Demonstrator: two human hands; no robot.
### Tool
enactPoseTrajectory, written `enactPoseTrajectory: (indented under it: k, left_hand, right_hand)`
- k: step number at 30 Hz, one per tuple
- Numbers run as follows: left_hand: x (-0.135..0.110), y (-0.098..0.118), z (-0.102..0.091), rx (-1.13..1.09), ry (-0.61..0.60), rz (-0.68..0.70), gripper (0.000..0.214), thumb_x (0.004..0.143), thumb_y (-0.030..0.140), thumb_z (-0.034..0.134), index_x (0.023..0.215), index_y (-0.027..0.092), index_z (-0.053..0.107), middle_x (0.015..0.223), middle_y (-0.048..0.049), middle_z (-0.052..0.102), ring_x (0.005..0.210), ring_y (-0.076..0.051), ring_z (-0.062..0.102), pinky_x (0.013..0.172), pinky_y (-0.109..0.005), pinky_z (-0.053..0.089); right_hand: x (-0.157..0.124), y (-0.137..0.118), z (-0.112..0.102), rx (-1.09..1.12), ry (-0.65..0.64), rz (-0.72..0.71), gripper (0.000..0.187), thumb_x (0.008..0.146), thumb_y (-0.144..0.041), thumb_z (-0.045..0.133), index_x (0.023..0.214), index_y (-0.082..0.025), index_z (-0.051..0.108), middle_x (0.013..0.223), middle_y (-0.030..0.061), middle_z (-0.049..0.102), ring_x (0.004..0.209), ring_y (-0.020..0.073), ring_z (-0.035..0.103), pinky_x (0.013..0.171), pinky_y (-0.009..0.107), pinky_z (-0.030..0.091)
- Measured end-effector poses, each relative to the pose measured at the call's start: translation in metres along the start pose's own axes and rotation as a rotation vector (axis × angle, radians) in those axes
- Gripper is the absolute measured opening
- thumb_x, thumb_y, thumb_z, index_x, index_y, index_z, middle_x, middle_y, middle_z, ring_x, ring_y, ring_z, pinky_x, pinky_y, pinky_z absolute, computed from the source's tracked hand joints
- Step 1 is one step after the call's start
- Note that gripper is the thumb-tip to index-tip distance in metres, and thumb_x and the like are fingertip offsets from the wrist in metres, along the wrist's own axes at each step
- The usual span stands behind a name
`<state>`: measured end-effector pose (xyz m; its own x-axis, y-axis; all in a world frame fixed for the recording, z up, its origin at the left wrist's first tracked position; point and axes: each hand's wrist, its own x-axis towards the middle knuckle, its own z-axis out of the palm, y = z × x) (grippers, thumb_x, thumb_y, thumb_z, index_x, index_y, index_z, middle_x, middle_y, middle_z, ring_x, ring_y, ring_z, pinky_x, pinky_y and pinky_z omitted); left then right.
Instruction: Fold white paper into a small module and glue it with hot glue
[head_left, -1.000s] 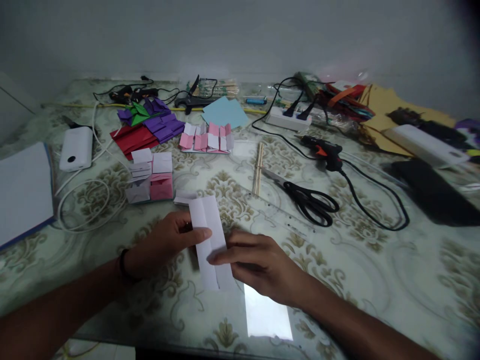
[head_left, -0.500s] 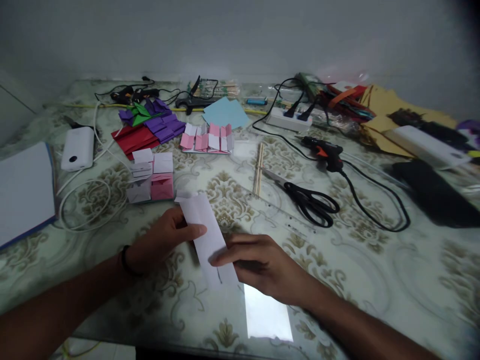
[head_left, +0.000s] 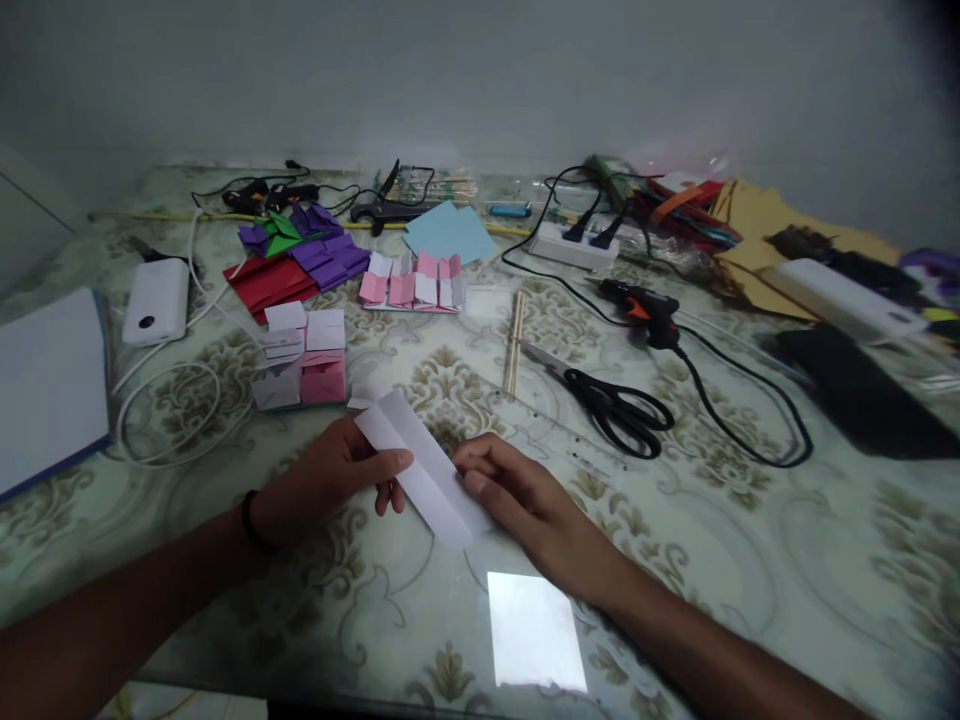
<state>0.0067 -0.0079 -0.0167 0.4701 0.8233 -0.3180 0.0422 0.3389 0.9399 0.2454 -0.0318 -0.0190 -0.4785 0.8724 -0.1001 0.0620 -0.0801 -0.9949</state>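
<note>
A strip of white paper (head_left: 416, 450) with a lengthwise crease is held above the patterned table, partly unfolded. My left hand (head_left: 349, 465) pinches its left side, thumb on top and fingers underneath. At the lower right edge, my right hand (head_left: 517, 500) grips the paper between thumb and curled fingers. Just beyond my left hand sits a block of folded pink and white paper (head_left: 322, 380). A second pink and white folded piece (head_left: 415, 283) lies farther back. Near the paper's upper end is a small white paper piece (head_left: 362, 396), partly hidden behind it.
Black-handled scissors (head_left: 619, 405), thin wooden sticks (head_left: 514, 345) and a clear ruler (head_left: 555, 430) lie to the right. Beyond them are a glue gun (head_left: 645, 310) with its cord and a power strip (head_left: 574, 245). A white power bank (head_left: 156, 300) and cable stand left.
The white paper has opened along its crease, showing two panels. My right hand has shifted from the paper's top face to its right edge. My left hand stays nearly in place.
</note>
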Motion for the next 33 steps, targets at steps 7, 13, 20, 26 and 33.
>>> enactPoseTrajectory:
  k: [7,13,20,26,33]
  left_hand:
    - [0.001,-0.006,-0.001,-0.082,-0.006,0.070,0.022,0.090,0.035,0.073,0.087,0.013,0.071,0.069,-0.0050,0.076,0.062,-0.017,0.071,0.061,-0.025,0.056]
    - [0.001,-0.006,-0.005,-0.246,-0.066,0.112,0.021,0.090,0.035,0.074,0.098,0.016,0.067,0.080,-0.0059,0.078,0.071,-0.022,0.077,0.066,-0.030,0.062]
    - [0.001,-0.005,-0.010,-0.063,0.106,0.152,0.019,0.095,0.033,0.069,0.106,0.017,0.068,0.069,-0.0033,0.077,0.063,-0.020,0.076,0.060,-0.027,0.061]
    - [0.001,-0.005,-0.010,-0.154,0.057,0.193,0.021,0.092,0.033,0.071,0.100,0.015,0.075,0.075,-0.0067,0.079,0.069,-0.020,0.078,0.065,-0.028,0.062]
    - [0.001,-0.001,-0.012,-0.278,-0.002,0.215,0.029,0.088,0.035,0.067,0.102,0.011,0.079,0.083,-0.0116,0.082,0.077,-0.024,0.080,0.071,-0.030,0.065]
  right_hand:
    - [0.002,0.012,0.004,0.217,-0.038,0.070,0.035,0.096,-0.042,0.071,0.125,-0.022,0.069,0.079,-0.0014,0.069,0.067,0.0127,0.065,0.062,0.025,0.055]
    - [0.001,0.009,-0.007,0.120,0.031,0.024,0.024,0.094,-0.033,0.073,0.113,-0.022,0.081,0.081,0.0021,0.076,0.063,0.0118,0.066,0.061,0.025,0.057]
    - [0.007,0.004,-0.028,0.025,0.134,0.038,0.025,0.093,-0.036,0.073,0.112,-0.022,0.083,0.050,-0.0033,0.065,0.048,0.0117,0.056,0.058,0.027,0.047]
    - [0.009,0.007,-0.035,0.152,0.049,-0.048,0.024,0.097,-0.034,0.068,0.110,-0.019,0.081,0.068,0.0014,0.074,0.062,0.0158,0.069,0.071,0.032,0.056]
    - [0.008,0.012,-0.041,0.261,-0.029,-0.093,0.033,0.095,-0.036,0.065,0.119,-0.018,0.079,0.089,0.0055,0.073,0.071,0.0196,0.073,0.072,0.034,0.057]
